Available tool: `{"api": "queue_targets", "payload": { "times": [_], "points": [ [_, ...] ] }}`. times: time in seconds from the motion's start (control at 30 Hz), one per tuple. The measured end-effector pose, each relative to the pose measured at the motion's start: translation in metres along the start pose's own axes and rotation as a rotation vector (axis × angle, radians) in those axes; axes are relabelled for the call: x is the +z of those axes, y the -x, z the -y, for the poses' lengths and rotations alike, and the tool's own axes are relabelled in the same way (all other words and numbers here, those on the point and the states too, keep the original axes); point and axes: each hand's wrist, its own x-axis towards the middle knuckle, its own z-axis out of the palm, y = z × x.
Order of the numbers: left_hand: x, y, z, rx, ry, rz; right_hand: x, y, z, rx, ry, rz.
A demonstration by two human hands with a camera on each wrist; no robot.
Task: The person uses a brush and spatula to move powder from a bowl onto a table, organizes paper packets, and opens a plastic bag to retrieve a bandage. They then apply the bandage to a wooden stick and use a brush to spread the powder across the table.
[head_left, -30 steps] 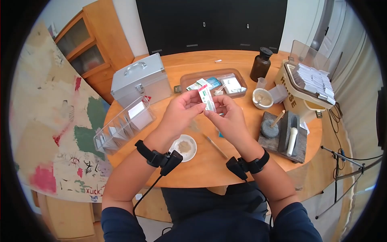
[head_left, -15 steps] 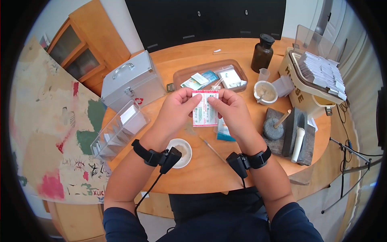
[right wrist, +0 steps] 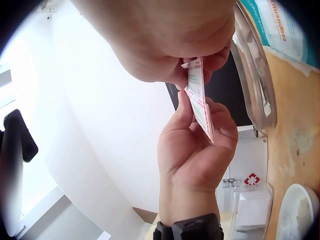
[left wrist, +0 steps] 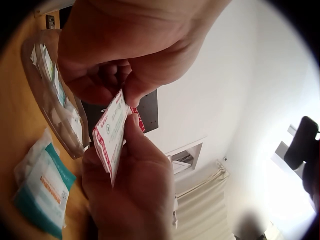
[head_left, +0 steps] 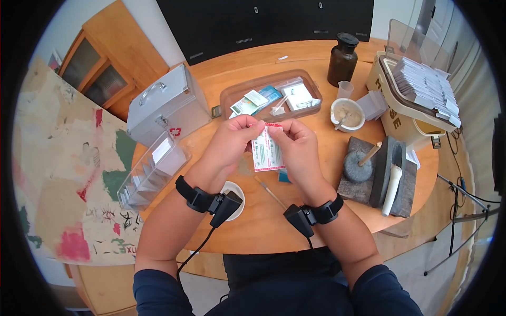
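Red-edged printed sachet (head_left: 268,151) pinched along its upper edge by left hand (head_left: 230,141) and right hand (head_left: 299,151); brown tray (head_left: 240,90) seen beyond on wooden table (head_left: 263,229).

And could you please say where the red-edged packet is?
In the head view's centre, the packet is pinched by the left hand and right hand, below the tray.
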Motion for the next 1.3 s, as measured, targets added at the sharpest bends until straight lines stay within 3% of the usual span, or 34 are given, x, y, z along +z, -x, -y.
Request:
{"api": "queue_targets", "payload": {
  "times": [0.03,0.1,0.17,0.2,0.3,0.37,0.43,0.6,0.73,0.83,0.9,0.93,1.0,1.13,1.3],
  "points": [
    [0.000,-0.002,0.001,-0.001,-0.002,0.000,0.001,0.001,-0.002,-0.016,-0.020,-0.041],
    [0.000,-0.006,0.005,0.009,0.124,-0.159,-0.003,0.000,-0.002,-0.030,-0.043,-0.084],
    [-0.026,-0.013,0.005,0.019,0.088,-0.245,-0.015,-0.005,0.002,-0.157,-0.162,-0.266],
    [-0.039,-0.017,0.002,0.035,0.051,-0.329,-0.022,-0.005,0.006,-0.150,-0.177,-0.253],
    [-0.057,-0.018,-0.002,0.012,-0.048,-0.350,-0.014,-0.002,0.008,-0.059,-0.207,-0.223],
    [-0.040,-0.012,-0.004,0.019,-0.005,-0.328,-0.017,0.000,-0.001,-0.025,-0.203,-0.129],
    [-0.023,-0.009,-0.003,0.022,0.038,-0.305,-0.013,0.004,0.004,0.223,0.014,-0.013],
    [-0.002,-0.007,-0.001,0.002,0.030,-0.201,-0.010,0.006,0.007,0.188,0.127,-0.050],
    [-0.004,-0.016,-0.005,-0.035,-0.017,-0.145,-0.016,0.005,0.008,0.218,0.019,-0.102],
    [-0.038,-0.057,0.002,0.120,-0.180,-0.220,-0.015,0.010,0.012,0.198,0.003,-0.149],
    [-0.068,-0.087,0.003,0.240,-1.280,-0.169,-0.014,0.012,0.010,0.196,0.007,-0.162],
    [-0.067,-0.095,-0.002,0.240,-1.275,-0.174,-0.014,0.012,0.009,0.206,0.003,-0.157],
    [-0.065,-0.109,-0.009,0.011,-1.442,-0.040,-0.013,0.011,0.007,0.213,0.003,-0.148],
    [-0.055,-0.123,-0.002,-0.012,-1.540,0.046,-0.014,0.011,0.003,0.218,-0.042,-0.161],
    [-0.056,-0.135,0.000,-0.012,-1.581,0.031,-0.014,0.012,-0.001,0.216,-0.049,-0.150]
  ]
}}
